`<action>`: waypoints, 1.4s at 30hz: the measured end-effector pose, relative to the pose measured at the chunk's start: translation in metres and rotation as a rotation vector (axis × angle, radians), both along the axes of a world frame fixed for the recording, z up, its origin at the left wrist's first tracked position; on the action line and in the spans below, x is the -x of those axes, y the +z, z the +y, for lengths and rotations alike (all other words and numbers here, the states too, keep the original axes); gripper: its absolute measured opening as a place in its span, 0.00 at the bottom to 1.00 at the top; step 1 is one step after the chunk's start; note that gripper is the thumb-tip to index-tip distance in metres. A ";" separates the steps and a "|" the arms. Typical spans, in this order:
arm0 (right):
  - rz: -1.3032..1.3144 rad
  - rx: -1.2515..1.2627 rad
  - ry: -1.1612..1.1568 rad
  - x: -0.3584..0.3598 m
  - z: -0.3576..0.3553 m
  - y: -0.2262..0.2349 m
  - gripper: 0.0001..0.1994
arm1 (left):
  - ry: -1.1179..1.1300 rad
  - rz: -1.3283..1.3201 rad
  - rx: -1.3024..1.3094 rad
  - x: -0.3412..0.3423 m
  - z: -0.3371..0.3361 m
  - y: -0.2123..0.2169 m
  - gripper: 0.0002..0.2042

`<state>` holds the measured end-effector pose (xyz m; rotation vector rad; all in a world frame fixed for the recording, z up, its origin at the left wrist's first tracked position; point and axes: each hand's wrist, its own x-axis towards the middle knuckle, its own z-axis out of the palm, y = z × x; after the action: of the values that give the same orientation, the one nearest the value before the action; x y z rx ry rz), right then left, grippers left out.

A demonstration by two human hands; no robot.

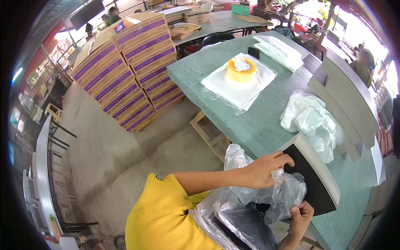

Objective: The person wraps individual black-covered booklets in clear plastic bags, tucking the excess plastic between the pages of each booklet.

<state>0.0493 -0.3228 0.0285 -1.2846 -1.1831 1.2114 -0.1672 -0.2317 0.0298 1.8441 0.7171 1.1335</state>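
A clear plastic bag (287,191) is bunched between my two hands, in front of a stack of black-faced boards (318,183) with pale edges. The stack leans at the table's near edge. My left hand (266,170) is closed on the bag's gathered plastic, its upper fingers curled against the black face. Lower down, my right hand (301,216) pinches the bag's edge between thumb and fingers, close to the stack's lower end. More clear plastic (233,208) spreads over my lap, with something dark beneath or inside it that I cannot make out.
On the green table (250,125) lie a roll of yellowish tape (241,74) on flat plastic bags (223,89), a crumpled plastic heap (310,121) and folded bags (279,52). Grey board stacks (350,100) stand at right. Tall stacked cartons (125,71) occupy the floor at left.
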 end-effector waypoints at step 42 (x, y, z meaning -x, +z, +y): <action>0.277 -0.050 0.204 -0.021 0.004 0.016 0.09 | -0.205 -0.238 0.179 -0.004 -0.008 0.022 0.06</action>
<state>0.0707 -0.3186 0.0442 -0.9392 -1.1513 1.4466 -0.1633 -0.2397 0.0517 1.5617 0.4657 1.0939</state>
